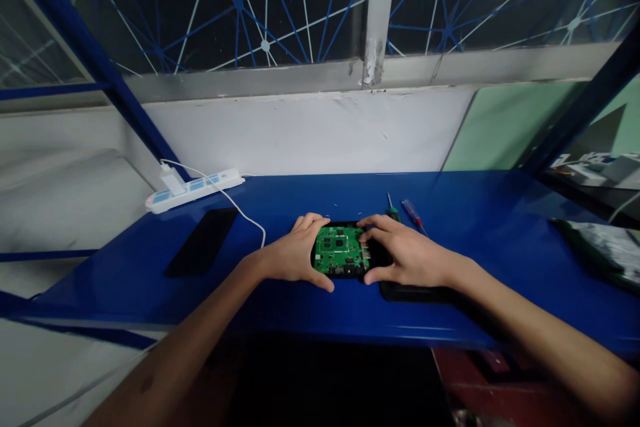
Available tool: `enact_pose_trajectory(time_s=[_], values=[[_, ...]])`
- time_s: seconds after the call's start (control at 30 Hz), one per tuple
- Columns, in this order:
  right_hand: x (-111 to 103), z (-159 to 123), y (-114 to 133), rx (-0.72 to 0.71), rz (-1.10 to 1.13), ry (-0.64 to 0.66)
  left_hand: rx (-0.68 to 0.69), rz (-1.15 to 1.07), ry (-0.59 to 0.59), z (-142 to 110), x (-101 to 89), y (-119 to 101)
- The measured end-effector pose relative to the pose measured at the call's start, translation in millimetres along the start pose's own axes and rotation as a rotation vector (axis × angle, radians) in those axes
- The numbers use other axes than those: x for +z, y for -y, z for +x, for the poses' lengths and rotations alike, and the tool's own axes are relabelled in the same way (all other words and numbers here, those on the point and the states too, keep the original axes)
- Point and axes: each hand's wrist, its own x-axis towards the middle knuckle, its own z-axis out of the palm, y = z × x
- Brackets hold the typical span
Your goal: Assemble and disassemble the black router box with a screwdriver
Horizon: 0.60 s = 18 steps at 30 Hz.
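While our two hands bracket an exposed green circuit board (343, 248) above a blue workbench (310, 310), we have it framed between them in a shallow black casing (345, 223). Our left hand (297, 252), half open in a wide C, grips the casing's left end, fingers at the far edge and thumb at the near one. Our right hand (403, 253), curled about as far, holds the opposite end, with one finger bent in over the metal connectors (365, 252); whether the casing rests on the bench or hangs just above it, we cannot tell. Under the right hand lies a dark flat piece (413, 293), and just beyond that hand sit a green-handled screwdriver (393, 212) and a purple-and-red one (411, 211). Left of the left hand are a black panel (203, 242) and a white cable (239, 208). We judge the inward finger the chief hazard: pressing hard there could strain a connector or tilt the board. Uneven pressure from our thumbs might slip the casing, and a sweep of the left wrist could snag the cable. Tiny specks (335, 205) past our fingertips, too small to identify, might scatter if brushed.
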Motion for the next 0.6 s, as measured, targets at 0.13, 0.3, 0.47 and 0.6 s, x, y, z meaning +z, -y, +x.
enact_pose_trajectory(time_s=[0.13, 0.3, 0.47, 0.6], values=[[-1.2, 0.9, -0.6, 0.023, 0.073, 0.032, -0.006, 0.014, 0.005, 1.8, -0.7, -1.3], [-1.6, 1.1, -0.3, 0.042, 0.138, 0.037, -0.033, 0.030, 0.054, 4.3, -3.7, -5.5], [0.1, -0.6, -2.7, 0.035, 0.164, 0.059, -0.021, 0.046, 0.076, 7.7, -5.2, -7.8], [0.2, -0.3, -2.4, 0.003, 0.163, 0.004, 0.011, 0.021, 0.056, 8.8, -6.0, -7.9]])
